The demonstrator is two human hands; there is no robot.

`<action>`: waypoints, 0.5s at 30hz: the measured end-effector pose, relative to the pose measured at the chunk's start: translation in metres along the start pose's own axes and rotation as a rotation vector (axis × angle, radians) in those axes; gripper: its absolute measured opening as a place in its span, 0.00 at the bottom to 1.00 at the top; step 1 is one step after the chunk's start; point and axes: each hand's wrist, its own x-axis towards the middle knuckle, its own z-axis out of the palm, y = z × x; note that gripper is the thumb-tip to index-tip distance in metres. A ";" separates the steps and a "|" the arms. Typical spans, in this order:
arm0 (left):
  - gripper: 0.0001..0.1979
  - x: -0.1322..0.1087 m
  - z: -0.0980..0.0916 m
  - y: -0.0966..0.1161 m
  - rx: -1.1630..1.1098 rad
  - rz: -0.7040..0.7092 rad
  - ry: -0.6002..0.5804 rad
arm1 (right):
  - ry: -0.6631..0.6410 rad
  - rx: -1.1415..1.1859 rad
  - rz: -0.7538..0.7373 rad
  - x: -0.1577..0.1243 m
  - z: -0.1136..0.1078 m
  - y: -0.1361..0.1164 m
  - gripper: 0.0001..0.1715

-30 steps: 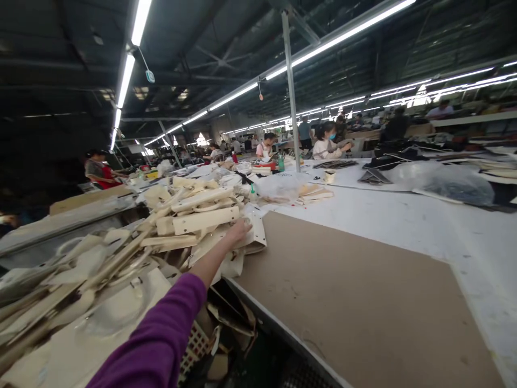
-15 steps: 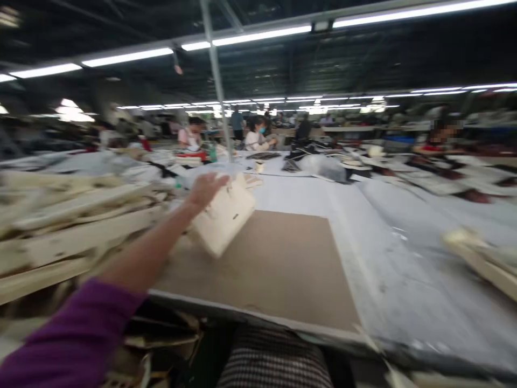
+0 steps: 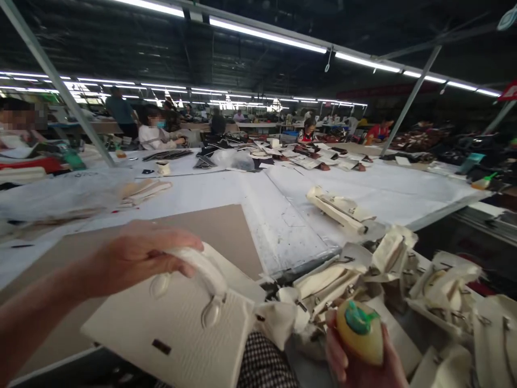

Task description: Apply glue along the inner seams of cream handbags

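Observation:
A cream handbag panel (image 3: 177, 328) with a textured face and a small dark slot hangs tilted from my left hand (image 3: 137, 253). The fingers are closed around its curved handle (image 3: 208, 269). Lower right, my right hand (image 3: 337, 350) grips a rounded yellowish squeeze bottle (image 3: 365, 342) with a green part on it. Behind and beside that hand lies a heap of cream bag pieces (image 3: 391, 258) with metal fittings. Under the left arm, a brown board (image 3: 226, 226) rests on the white-covered table (image 3: 258, 199).
Another cream bag piece (image 3: 339, 210) lies on the table near its right edge. Dark and brown pieces (image 3: 238, 148) are piled farther back. A metal post (image 3: 56, 81) rises at left. Several people sit or stand across the tables. A green-nozzled bottle (image 3: 482, 182) stands far right.
The view has swung right. The cream bag has come nearer in my left hand, from over the board to the table's front edge. My right hand with the squeeze bottle has come into view.

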 end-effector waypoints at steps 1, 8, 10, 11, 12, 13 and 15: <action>0.12 -0.003 0.011 0.013 -0.063 -0.015 -0.011 | 0.034 0.050 0.011 0.003 0.001 0.000 0.28; 0.11 -0.059 0.060 0.101 -0.195 -0.145 0.073 | 0.211 0.149 0.086 0.014 0.009 0.019 0.29; 0.10 -0.077 0.067 0.124 -0.104 -0.235 0.116 | 0.149 0.161 0.179 0.011 0.007 0.027 0.29; 0.09 -0.087 0.071 0.134 -0.048 -0.289 0.137 | 0.116 0.167 0.237 0.008 0.005 0.031 0.29; 0.10 -0.097 0.076 0.144 0.007 -0.345 0.160 | 0.087 0.176 0.297 0.005 0.003 0.035 0.28; 0.10 -0.108 0.081 0.153 0.066 -0.405 0.190 | 0.061 0.187 0.356 0.000 0.000 0.039 0.28; 0.12 -0.129 0.092 0.170 0.193 -0.522 0.261 | 0.032 0.208 0.441 -0.009 -0.005 0.046 0.29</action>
